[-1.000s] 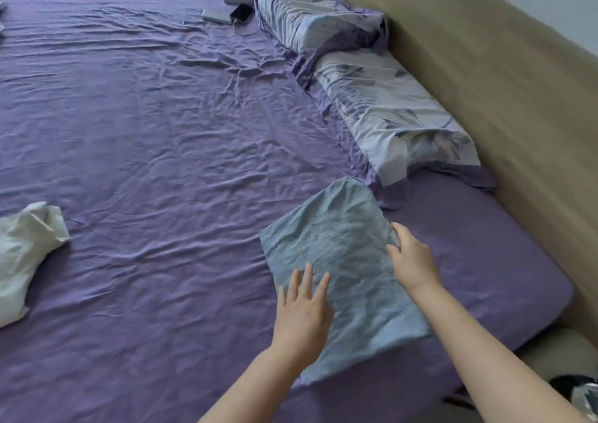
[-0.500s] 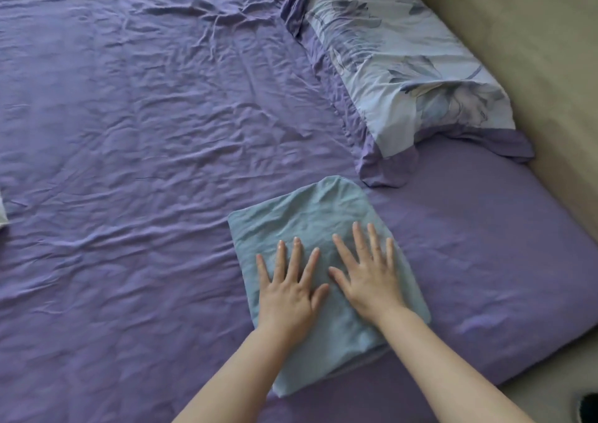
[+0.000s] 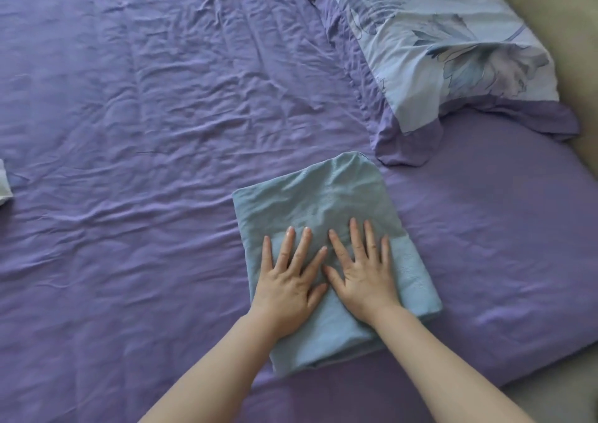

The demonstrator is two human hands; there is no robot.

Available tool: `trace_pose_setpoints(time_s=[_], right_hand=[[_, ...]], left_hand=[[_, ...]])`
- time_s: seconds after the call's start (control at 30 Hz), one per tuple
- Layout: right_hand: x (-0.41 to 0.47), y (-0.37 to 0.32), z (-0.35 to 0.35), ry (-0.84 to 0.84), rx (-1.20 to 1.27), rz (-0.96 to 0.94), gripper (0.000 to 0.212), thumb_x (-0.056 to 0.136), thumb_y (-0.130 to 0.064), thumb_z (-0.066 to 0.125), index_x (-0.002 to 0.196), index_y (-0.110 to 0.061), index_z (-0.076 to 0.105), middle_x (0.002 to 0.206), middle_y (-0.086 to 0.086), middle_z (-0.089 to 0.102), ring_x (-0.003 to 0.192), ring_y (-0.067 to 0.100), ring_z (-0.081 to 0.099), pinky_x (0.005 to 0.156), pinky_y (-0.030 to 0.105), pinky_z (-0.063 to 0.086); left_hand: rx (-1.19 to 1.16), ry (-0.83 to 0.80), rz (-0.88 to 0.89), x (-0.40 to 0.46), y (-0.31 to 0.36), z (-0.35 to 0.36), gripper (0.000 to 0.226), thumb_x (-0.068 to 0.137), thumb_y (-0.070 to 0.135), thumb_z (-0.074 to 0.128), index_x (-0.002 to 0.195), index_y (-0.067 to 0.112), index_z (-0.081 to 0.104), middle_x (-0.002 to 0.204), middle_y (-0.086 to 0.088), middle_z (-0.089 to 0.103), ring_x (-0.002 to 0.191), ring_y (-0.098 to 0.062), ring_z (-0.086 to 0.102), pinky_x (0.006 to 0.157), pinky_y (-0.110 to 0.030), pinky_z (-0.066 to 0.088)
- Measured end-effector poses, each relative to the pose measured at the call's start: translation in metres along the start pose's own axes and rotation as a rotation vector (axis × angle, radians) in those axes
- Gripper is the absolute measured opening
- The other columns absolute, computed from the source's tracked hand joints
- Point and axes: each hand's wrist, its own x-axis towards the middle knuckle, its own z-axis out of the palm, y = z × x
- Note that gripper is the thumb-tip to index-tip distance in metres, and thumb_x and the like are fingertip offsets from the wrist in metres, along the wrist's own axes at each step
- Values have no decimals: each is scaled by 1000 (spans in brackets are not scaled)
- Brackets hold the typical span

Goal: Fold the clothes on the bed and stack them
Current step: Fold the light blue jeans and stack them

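Head view. Step in hand, by judgement: final smoothing of a folded garment w/ both palms. The left hand and right hand lie flat, fingers spread, side by side on the near half of the pale blue-green folded cloth, pressing down and pinching nothing; thumbs nearly touch. The cloth sits on the wrinkled purple bed sheet near the bed's right side, its far corner just short of the purple flange of the blue floral-print pillow. Cloth appearance: a neat, roughly rectangular packet, several layers thick at the near edge, corners squared, light creasing across the far half, fine woven texture; looks soft and limp, so likely to slump if lifted by one edge. At far left edge, a sliver of white fabric, well apart, prob. another garment awaiting folding. Next move calls for: lifting hands w/o dragging the top layer, then reaching for the next item; this packet likely serves as stack base.
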Motion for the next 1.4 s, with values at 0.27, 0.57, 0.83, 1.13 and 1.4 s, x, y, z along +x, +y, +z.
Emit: trace_pose_setpoints(time_s=[0.27,0.57,0.83,1.13,1.4], right_hand=[[-59,-31,1,-117,-32,-130,75,80,-69,32,137,-23,47,146,13,40,144,27,5,105,54,17],[-47,-32,-4,-213,-57,-124,78,77,-74,8,140,-39,-21,148,4,-32,128,32,-40,106,49,-25],[9,-16,-21,-150,18,-2,73,91,-64,26,142,-41,-20,151,1,-31,138,24,-31,112,56,-7],[-3,23,-9,-190,64,103,83,82,-75,24,128,-45,-37,157,0,-21,144,21,-15,114,52,1],[-6,43,-16,-130,240,386,99,79,-74,42,149,-25,-8,159,7,-1,145,27,7,113,43,17]], left_hand=[[67,-251,136,-48,-21,-18,86,76,81,32,147,34,27,157,-3,17,143,-39,7,111,-65,9],[-179,-189,-44,-54,-20,-25,86,78,71,42,147,43,-1,148,8,-33,139,-22,-32,115,-49,-15],[-963,104,-729,-37,-14,-36,79,83,19,65,148,15,20,143,-6,40,132,-24,37,109,-36,31],[-1582,80,-1104,-18,-13,-33,41,68,20,82,104,11,63,99,-8,72,89,-28,69,84,-47,55],[-1531,96,-1034,-20,-33,-31,36,70,-5,74,97,15,62,91,-5,72,82,-25,69,77,-42,57]])
